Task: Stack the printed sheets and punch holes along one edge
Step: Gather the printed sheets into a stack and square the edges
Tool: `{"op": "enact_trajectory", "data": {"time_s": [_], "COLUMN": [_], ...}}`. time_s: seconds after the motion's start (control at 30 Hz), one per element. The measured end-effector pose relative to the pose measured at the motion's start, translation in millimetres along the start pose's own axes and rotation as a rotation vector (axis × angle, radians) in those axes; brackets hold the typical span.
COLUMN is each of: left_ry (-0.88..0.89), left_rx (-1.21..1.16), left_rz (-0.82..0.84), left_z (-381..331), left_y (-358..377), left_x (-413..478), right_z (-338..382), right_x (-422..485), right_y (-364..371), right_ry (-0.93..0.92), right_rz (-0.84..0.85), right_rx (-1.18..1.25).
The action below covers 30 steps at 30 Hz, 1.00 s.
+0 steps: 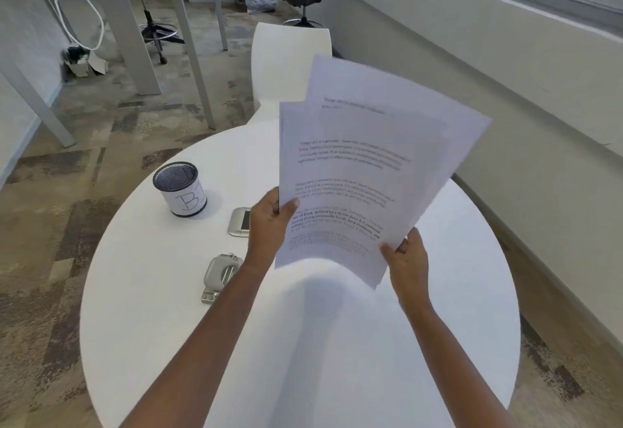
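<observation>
Sheets: printed sheets [364,171] held up in the air over the right half of the table, not squared; at least 2 edges show, the far sheet fanned out and tilted to the right behind the front one.
Text side: faces the camera, several paragraphs, too blurred to read.
Left hand: left hand [268,225] pinches the left edge of the front sheet, thumb on the printed face, fingers behind the paper.
Right hand: right hand [408,259] pinches the near right corner of the sheets, thumb on top, fingers curled underneath.
Near edge: blurred and bulging towards the camera; its outline cannot be told.
Punch: metal hole punch [219,276] lies on the table [151,309], left of the left forearm, which hides part of it.
Cup: black mesh cup [180,188] with a white "B1" label, far left on the table.
Other: small silver device [239,222] between cup and punch, partly behind the left hand.
Chair: white chair [290,63] at the table's far side.
</observation>
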<state>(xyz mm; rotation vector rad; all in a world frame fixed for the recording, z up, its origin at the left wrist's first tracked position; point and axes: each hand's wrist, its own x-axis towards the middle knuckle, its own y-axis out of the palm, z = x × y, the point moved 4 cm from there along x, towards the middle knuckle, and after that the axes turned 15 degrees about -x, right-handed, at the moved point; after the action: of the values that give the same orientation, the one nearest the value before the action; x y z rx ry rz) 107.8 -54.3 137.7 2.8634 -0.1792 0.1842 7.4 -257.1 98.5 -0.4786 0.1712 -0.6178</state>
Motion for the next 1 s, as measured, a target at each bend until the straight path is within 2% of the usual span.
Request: {"op": "enact_trajectory", "data": {"time_s": [0.1, 0.3, 0.53, 0.7, 0.83, 1.0], "left_ry": [0.019, -0.088, -0.058, -0.148, -0.194, -0.335], "left_rx": [0.005, 0.058, 0.009, -0.015, -0.113, -0.287], "left_rz": [0.032, 0.019, 0.041, 0.1, 0.031, -0.064], "left_z": [-11.1, 3.3, -0.5, 17.5, 28.7, 36.8], "left_y": [-0.4, -7.4, -14.5, -17.9, -26.4, -36.2], "left_x": [3.4, -2.6, -6.7, -23.1, -30.8, -35.8], "right_z": [12.9, 16.4, 17.7, -12.0, -48.9, -80.9], "right_x": [-0.3, -8.5, -10.1, -11.8, -21.8, -37.4], "right_y": [-2.1, 2.7, 1.1, 11.5, 17.7, 10.6], "right_ry": [-0.079, -0.123, -0.16, -0.048, 0.1, 0.27], "right_rz": [-0.027, -0.032, -0.069, 0.067, 0.179, 0.196], "right_rx": [0.057, 0.055, 0.079, 0.029, -0.066, 0.112]}}
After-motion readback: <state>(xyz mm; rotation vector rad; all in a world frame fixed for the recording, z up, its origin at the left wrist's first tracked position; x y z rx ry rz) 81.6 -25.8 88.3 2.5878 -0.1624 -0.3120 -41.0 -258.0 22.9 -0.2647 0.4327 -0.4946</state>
